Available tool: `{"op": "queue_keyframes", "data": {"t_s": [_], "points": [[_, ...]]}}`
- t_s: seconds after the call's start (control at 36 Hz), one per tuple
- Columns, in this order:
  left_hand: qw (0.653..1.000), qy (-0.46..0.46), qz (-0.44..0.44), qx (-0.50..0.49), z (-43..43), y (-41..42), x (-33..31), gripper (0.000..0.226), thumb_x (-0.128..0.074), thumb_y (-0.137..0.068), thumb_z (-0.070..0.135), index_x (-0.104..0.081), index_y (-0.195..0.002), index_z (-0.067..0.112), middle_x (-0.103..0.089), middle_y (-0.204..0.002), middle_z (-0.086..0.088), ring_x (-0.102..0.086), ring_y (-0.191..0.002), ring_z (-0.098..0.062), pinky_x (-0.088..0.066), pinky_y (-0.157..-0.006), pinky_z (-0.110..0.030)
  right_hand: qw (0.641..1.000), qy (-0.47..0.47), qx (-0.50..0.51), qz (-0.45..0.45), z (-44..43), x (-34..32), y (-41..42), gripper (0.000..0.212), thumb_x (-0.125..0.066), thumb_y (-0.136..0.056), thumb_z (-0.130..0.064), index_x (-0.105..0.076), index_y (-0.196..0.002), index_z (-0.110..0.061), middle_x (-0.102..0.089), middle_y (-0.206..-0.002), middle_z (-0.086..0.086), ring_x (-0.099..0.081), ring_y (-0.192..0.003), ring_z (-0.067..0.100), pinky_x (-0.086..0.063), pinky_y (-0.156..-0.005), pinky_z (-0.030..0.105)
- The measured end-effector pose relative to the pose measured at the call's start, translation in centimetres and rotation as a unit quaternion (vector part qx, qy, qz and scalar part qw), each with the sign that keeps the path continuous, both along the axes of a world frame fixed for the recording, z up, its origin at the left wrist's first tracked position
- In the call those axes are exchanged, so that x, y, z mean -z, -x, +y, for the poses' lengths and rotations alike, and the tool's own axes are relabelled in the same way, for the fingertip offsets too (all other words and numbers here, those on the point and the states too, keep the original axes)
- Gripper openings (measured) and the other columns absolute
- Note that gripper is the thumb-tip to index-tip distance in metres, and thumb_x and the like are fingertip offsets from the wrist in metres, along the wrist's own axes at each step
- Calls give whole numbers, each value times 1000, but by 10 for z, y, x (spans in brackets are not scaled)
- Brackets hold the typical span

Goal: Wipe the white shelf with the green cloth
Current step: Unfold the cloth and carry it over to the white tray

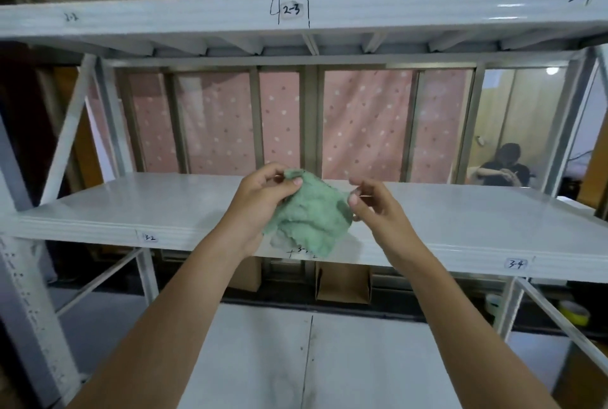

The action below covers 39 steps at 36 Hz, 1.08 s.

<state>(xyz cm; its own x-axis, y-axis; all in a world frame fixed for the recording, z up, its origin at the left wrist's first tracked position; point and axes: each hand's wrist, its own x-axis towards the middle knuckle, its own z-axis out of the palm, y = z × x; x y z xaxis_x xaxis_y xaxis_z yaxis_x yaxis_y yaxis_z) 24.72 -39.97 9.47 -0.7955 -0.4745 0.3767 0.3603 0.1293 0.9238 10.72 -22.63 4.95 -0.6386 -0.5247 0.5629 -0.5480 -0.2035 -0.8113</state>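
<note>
A crumpled green cloth point(309, 214) hangs in the air just above the front edge of the white shelf point(138, 204). My left hand point(263, 198) pinches the cloth's upper left corner between thumb and fingers. My right hand point(375, 204) pinches its right edge with thumb and forefinger. The cloth's lower part droops over the shelf's front lip and covers a handwritten label there. The shelf board is bare.
A second white shelf point(427, 10) runs overhead. Slanted braces and uprights point(65, 132) frame the left and right ends. Cardboard boxes point(342, 283) and tape rolls point(574, 311) sit below. A seated person point(503, 168) is behind glass at the right. A pink dotted curtain hangs behind.
</note>
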Motion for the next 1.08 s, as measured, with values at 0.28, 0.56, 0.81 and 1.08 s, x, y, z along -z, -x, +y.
{"op": "queue_keyframes", "data": {"t_s": [0.28, 0.56, 0.81, 1.08], "points": [[999, 35, -34, 21, -25, 3, -3, 7, -66, -99, 12, -68, -94, 16, -73, -94, -5, -68, -90, -21, -52, -84, -36, 953, -5, -198, -229, -36, 22, -15, 71, -73, -80, -53, -54, -132, -9, -57, -136, 14, -56, -124, 30, -46, -102, 40], [994, 103, 12, -42, -47, -8, -2, 9, -71, -95, 10, -73, -91, 18, -76, -93, -2, -71, -89, -14, -56, -80, -28, 955, 16, -172, -243, -42, 5, -26, 22, -69, -90, -18, -63, -107, -6, -69, -106, 13, -65, -98, 29, -54, -83, 37], [995, 47, 29, -87, -53, -2, 17, 6, -71, -96, 11, -72, -91, 15, -78, -91, -3, -75, -85, -16, -59, -72, -32, 994, 49, 49, -88, -35, -30, -39, 17, -75, -86, -17, -73, -96, -3, -72, -79, 10, -59, -63, 23, -49, -52, 28], [996, -69, 46, -18, -59, 3, 27, 8, -69, -96, 10, -71, -90, 14, -76, -80, 5, -73, -83, -17, -57, -72, -33, 995, 16, 94, -20, -34, -49, -50, 12, -73, -88, -20, -73, -91, -8, -71, -74, 5, -56, -58, 20, -49, -53, 31]]}}
